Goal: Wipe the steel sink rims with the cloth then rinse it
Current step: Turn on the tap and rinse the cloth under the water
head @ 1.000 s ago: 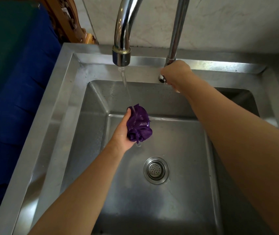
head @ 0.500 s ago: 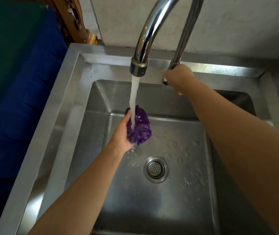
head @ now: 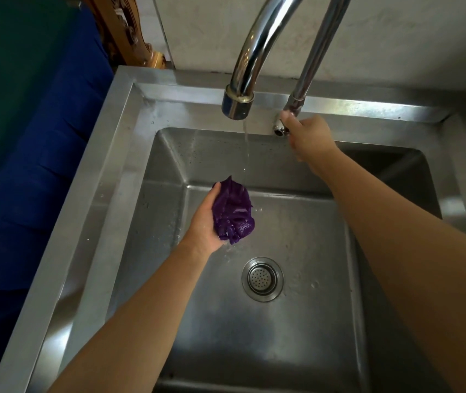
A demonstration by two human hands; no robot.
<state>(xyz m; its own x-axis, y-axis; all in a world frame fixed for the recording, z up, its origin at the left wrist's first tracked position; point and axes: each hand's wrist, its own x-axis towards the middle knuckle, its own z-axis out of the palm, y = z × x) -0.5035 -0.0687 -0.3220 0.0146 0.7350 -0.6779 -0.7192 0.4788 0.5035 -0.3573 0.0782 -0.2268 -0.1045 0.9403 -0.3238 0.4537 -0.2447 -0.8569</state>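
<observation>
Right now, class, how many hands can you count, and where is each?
2. The left hand holds the purple cloth under the spout, over the basin; the right hand grips the tap handle. None looks hidden.

- Steel sink: one, single basin.
- Gooseneck tap: one, at 12 o'clock of the basin.
- Tap lever: one, at the tap's foot.
- Water stream: one, thin.
- Purple cloth: one, bunched.
- Drain strainer: one, at 5 o'clock of the cloth.
- Hands: two, namely left hand and right hand, the latter at 1 o'clock of the former.
- Carved wooden piece: one, at 11 o'clock beyond the sink.
</observation>
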